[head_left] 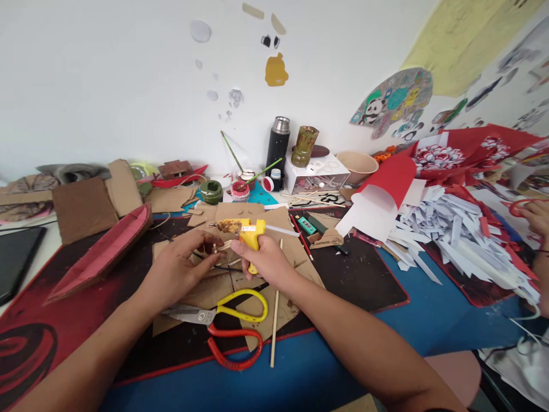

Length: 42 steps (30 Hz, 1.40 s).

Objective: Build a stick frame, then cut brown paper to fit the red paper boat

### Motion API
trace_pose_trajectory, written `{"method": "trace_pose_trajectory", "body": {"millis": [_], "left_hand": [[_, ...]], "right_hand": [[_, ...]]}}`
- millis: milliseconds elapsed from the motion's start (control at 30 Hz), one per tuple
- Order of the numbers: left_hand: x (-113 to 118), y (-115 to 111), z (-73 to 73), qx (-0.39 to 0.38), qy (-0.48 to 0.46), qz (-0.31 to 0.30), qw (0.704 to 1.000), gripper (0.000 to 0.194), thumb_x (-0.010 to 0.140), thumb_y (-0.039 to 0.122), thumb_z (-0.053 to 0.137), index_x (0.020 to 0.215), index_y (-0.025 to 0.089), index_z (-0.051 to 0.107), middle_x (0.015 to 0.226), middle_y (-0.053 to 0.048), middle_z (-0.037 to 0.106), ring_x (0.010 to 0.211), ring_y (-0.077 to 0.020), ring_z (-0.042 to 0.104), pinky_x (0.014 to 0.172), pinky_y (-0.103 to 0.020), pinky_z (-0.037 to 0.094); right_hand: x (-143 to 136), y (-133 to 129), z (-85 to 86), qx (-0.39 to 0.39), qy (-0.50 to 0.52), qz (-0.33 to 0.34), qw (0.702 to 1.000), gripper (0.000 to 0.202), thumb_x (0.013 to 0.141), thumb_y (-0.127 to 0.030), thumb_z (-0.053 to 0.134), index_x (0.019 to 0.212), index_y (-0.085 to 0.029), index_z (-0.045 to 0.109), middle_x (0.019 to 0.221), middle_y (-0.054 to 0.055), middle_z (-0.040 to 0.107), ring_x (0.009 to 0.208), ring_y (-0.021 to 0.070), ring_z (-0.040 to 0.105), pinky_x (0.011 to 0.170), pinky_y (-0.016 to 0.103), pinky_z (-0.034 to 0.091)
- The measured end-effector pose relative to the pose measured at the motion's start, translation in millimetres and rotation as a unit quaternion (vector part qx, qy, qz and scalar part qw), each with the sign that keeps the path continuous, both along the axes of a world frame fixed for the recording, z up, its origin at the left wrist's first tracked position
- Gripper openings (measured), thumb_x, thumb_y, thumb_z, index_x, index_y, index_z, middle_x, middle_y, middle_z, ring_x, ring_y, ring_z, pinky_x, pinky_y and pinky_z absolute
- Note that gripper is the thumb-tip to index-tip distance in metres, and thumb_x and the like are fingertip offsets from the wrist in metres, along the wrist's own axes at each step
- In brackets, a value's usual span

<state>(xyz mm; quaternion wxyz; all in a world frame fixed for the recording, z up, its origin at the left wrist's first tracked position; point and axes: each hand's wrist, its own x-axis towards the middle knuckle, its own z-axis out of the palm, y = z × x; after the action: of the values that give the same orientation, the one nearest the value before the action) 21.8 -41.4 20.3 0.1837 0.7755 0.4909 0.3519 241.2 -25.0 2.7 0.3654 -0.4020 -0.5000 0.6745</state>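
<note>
A yellow hot glue gun (250, 230) with a stained nozzle is gripped in my right hand (268, 260); a glue stick (282, 230) pokes out of its back end. The nozzle points left, above my left hand (182, 263), whose fingers pinch thin wooden sticks (223, 246). How many sticks it holds I cannot tell. Under both hands lie pieces of cardboard (295, 300). Scissors (206, 316) with one yellow and one red handle lie open in front of my hands. Right of them rests a loose wooden stick (274, 329).
At left lies a pink-lined cardboard boat (105, 252). Paint jars (211, 192), a black flask (278, 143) and a white box (317, 174) stand along the wall. White paper strips (446, 223) are heaped at right, near another person's hand (538, 216) holding red-handled scissors.
</note>
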Motion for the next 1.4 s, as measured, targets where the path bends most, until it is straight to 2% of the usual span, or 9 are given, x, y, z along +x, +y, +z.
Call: {"method": "trace_pose_trajectory", "body": {"millis": [500, 800, 1133, 1400], "left_hand": [[0.0, -0.5, 0.4, -0.023, -0.022, 0.023, 0.999, 0.024, 0.095, 0.052, 0.07, 0.096, 0.028, 0.075, 0.089, 0.001, 0.079, 0.078, -0.0198, 0.073, 0.077, -0.03, 0.058], [0.7, -0.9, 1.6, -0.053, -0.031, 0.036, 0.997, 0.029, 0.093, 0.057, 0.07, 0.094, 0.028, 0.075, 0.088, 0.001, 0.079, 0.079, -0.0212, 0.072, 0.078, -0.032, 0.057], [2.1, -1.2, 4.1, -0.061, -0.03, 0.046, 0.997, 0.033, 0.091, 0.061, 0.07, 0.093, 0.028, 0.075, 0.088, 0.0, 0.079, 0.08, -0.0217, 0.073, 0.079, -0.033, 0.058], [3.1, -1.6, 5.3, -0.057, -0.038, 0.034, 0.997, 0.032, 0.093, 0.059, 0.071, 0.094, 0.028, 0.075, 0.088, 0.0, 0.079, 0.08, -0.0214, 0.072, 0.078, -0.033, 0.058]], "right_hand": [[0.5, -2.2, 7.9, -0.015, -0.014, 0.009, 1.0, 0.034, 0.103, -0.042, 0.073, 0.08, -0.022, 0.058, 0.049, -0.008, 0.055, 0.039, 0.01, 0.049, 0.043, 0.022, 0.039], [0.5, -3.1, 11.1, -0.023, -0.024, 0.01, 0.999, 0.036, 0.102, -0.048, 0.075, 0.081, -0.023, 0.059, 0.048, -0.008, 0.055, 0.039, 0.0105, 0.048, 0.043, 0.022, 0.04], [1.6, -2.9, 10.8, -0.02, -0.029, 0.008, 0.999, 0.047, 0.099, -0.062, 0.074, 0.08, -0.023, 0.056, 0.05, -0.007, 0.057, 0.039, 0.01, 0.05, 0.045, 0.022, 0.039], [1.2, -3.4, 10.5, -0.027, -0.025, 0.012, 0.999, 0.045, 0.096, -0.06, 0.079, 0.082, -0.022, 0.059, 0.051, -0.008, 0.056, 0.041, 0.0101, 0.05, 0.045, 0.022, 0.04]]}}
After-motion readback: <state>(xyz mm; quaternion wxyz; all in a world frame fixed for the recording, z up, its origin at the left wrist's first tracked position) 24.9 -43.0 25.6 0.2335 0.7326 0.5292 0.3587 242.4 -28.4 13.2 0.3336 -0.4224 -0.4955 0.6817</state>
